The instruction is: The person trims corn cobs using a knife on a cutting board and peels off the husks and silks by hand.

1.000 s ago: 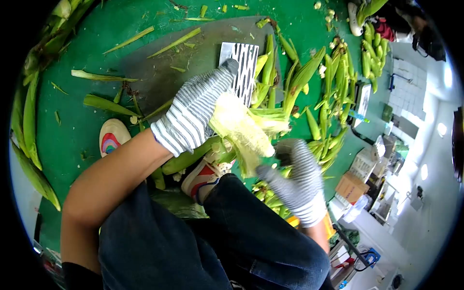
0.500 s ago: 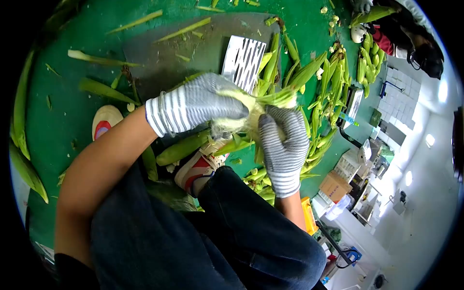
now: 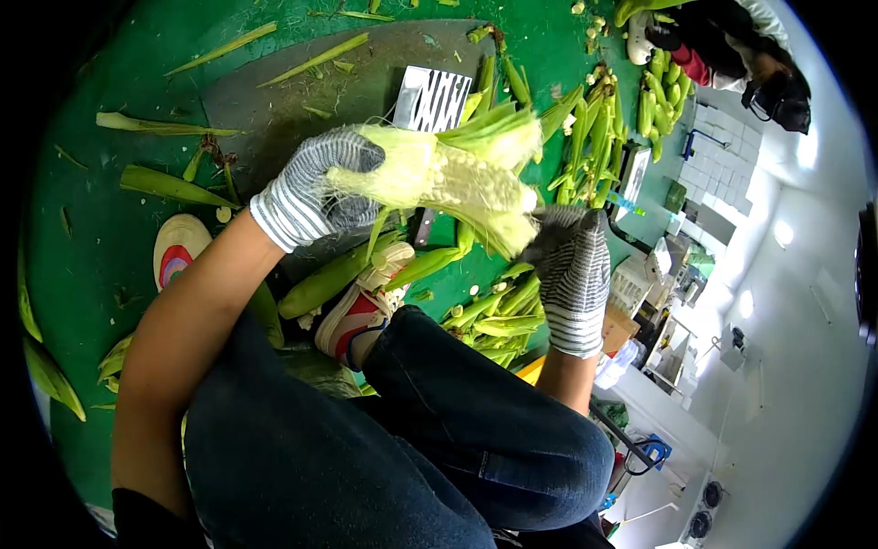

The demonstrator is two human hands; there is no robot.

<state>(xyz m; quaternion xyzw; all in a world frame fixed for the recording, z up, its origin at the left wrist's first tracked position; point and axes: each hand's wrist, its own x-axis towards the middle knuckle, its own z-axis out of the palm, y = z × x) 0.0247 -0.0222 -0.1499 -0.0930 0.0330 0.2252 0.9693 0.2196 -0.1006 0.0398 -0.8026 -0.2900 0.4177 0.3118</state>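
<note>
My left hand [image 3: 325, 178], in a grey and white striped glove, is closed around one end of a corn ear [image 3: 476, 183]. The ear lies crosswise in the air above my feet, its pale kernels bare along the middle. Loose husk leaves [image 3: 498, 135] flare out at its right end, and fine silk covers the part by my left hand. At that right end is my gloved right hand [image 3: 572, 265], its fingers curled at the husk's edge and smeared by motion. Whatever is in them is hidden. A dark riveted handle [image 3: 423, 226] shows below the ear.
A dark mat [image 3: 265, 101] with husk scraps lies on the green floor. On it is a metal piece with dark slanted stripes [image 3: 430, 96]. Unpeeled corn [image 3: 590, 137] is heaped at the right, more corn [image 3: 508, 316] by my knee. Another person [image 3: 732, 46] is at upper right.
My right hand has moved right and slightly down, away from my left hand. The husk now spreads apart, showing kernels. My left hand has shifted left, still holding the ear.
</note>
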